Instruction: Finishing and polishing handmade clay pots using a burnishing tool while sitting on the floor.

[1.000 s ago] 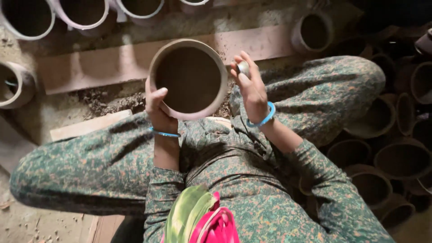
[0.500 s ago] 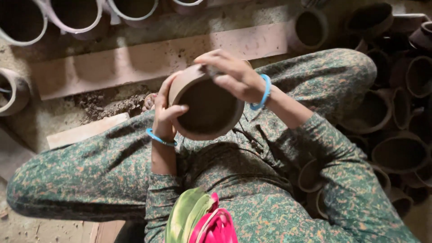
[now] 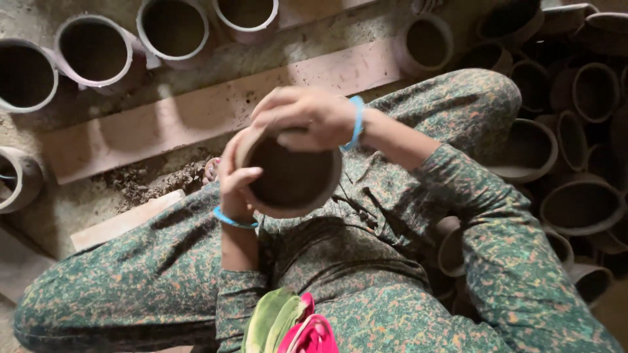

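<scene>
Head view, round clay pot — rough, both hands gripping

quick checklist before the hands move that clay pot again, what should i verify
1. Left hand grips the clay pot at its rim, thumb inside: ok.
2. Right hand lies over the far rim of the pot: ok.
3. Pot held above the lap, clear of the wooden plank: ok.
4. Inside of the pot looks empty, though it is dark: ok.
5. Cracks in the pot wall: cannot tell, hands cover much of it.
6. Stacked pots crowd the right knee, little room on that side: not ok.
</scene>
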